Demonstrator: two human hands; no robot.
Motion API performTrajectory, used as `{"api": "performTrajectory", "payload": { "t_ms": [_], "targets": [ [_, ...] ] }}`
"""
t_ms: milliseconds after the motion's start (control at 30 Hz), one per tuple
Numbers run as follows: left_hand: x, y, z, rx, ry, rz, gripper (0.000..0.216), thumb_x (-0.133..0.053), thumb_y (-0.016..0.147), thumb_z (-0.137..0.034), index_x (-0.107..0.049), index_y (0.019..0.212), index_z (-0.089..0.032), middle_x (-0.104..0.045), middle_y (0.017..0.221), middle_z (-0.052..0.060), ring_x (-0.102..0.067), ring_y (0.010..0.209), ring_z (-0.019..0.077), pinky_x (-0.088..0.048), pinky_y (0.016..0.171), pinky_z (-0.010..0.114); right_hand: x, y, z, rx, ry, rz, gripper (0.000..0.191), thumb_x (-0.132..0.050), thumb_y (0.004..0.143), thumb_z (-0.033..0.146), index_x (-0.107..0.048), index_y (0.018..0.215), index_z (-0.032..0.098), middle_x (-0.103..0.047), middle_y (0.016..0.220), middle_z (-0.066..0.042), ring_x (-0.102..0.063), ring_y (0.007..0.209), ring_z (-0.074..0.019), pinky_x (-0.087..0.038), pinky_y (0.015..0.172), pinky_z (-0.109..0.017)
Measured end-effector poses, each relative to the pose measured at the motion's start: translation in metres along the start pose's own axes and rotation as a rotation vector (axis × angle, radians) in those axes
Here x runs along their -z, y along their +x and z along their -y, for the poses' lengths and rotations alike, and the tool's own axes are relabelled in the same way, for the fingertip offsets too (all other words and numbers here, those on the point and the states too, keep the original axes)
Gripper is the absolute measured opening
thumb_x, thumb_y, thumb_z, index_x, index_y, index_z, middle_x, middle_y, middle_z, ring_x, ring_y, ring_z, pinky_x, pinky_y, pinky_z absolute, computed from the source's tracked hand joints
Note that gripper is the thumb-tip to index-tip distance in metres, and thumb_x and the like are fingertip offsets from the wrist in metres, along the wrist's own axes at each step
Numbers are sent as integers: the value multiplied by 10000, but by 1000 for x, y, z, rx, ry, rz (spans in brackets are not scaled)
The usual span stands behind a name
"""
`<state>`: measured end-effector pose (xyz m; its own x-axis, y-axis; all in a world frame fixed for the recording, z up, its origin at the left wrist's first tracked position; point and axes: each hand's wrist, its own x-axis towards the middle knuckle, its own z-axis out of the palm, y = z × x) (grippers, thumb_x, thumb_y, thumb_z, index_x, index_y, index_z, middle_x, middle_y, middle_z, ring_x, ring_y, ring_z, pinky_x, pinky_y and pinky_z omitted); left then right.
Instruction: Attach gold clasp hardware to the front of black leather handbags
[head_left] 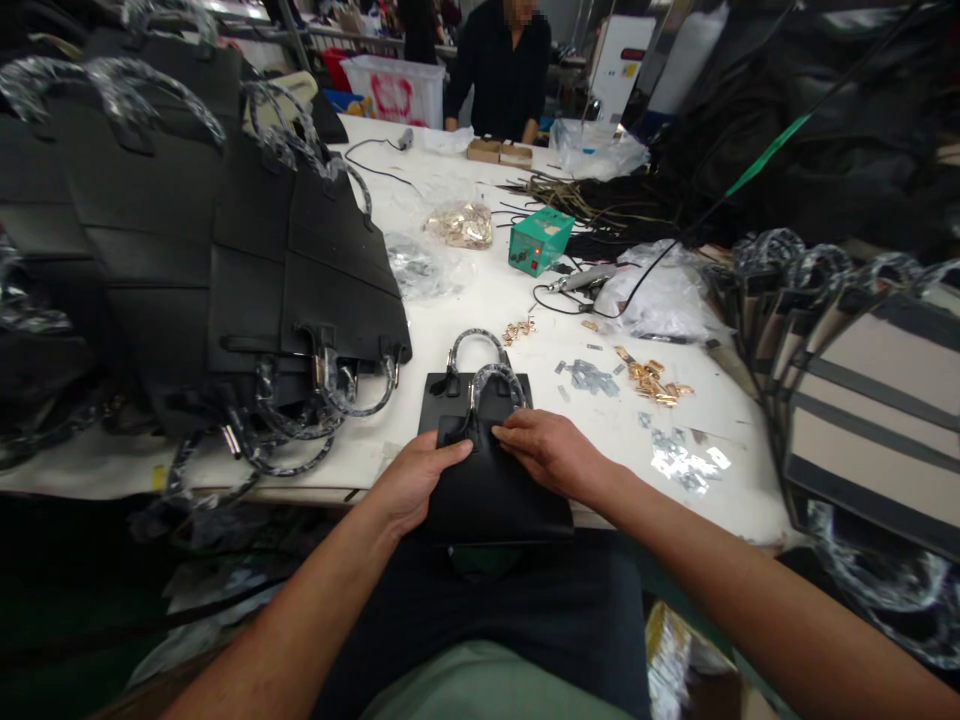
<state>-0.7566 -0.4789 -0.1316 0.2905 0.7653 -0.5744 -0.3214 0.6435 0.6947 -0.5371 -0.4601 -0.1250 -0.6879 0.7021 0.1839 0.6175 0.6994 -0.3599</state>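
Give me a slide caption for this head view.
Both hands, left hand and right hand, press on a small black handbag at the white worktable edge.

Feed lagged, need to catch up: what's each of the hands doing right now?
Left hand: fingers closed on the small black leather handbag, near its top edge.
Right hand: gripping the same handbag's top.

Handbag (487, 470) on table (465, 300) edge, stacked bags (225, 250) left, probably clasps (652, 380) right.
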Motion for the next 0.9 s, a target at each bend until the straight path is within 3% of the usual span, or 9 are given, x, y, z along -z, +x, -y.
{"api": "performTrajectory", "payload": {
  "t_ms": [233, 533, 700, 900],
  "targets": [
    [0, 2, 4, -32, 14, -40, 310, -800, 652, -241, -689, 912, -114, -755, 818, 89, -684, 712, 201, -525, 733, 317, 0, 5, 23, -59, -222, 99, 288, -452, 958, 177, -611, 1195, 136, -632, 933, -105, -576, 844, -203, -451, 752, -302],
    [1, -2, 1, -39, -36, 3, 306, -780, 670, -226, -693, 946, -125, -760, 874, 95, -700, 757, 218, -521, 788, 339, 16, 6, 12, -33, 28, 105, 279, -481, 948, 146, -634, 1171, 217, -634, 1032, -76, -619, 897, -164, -465, 751, -241],
    [1, -3, -2, -26, -40, 12, 282, -778, 668, -216, -700, 925, -132, -762, 874, 91, -702, 746, 219, -519, 776, 332, 26, 11, 9, 20, -37, 155, 273, -492, 942, 149, -634, 1167, 213, -634, 953, -70, -614, 809, -164, -439, 675, -245],
    [1, -1, -4, 0, -48, 27, 294, -769, 669, -205, -697, 944, -130, -761, 864, 92, -700, 744, 222, -524, 768, 340, 19, 12, 10, 9, -125, 171, 264, -533, 907, 151, -634, 1148, 192, -628, 949, -77, -606, 817, -176, -423, 674, -257]
  ]
}}
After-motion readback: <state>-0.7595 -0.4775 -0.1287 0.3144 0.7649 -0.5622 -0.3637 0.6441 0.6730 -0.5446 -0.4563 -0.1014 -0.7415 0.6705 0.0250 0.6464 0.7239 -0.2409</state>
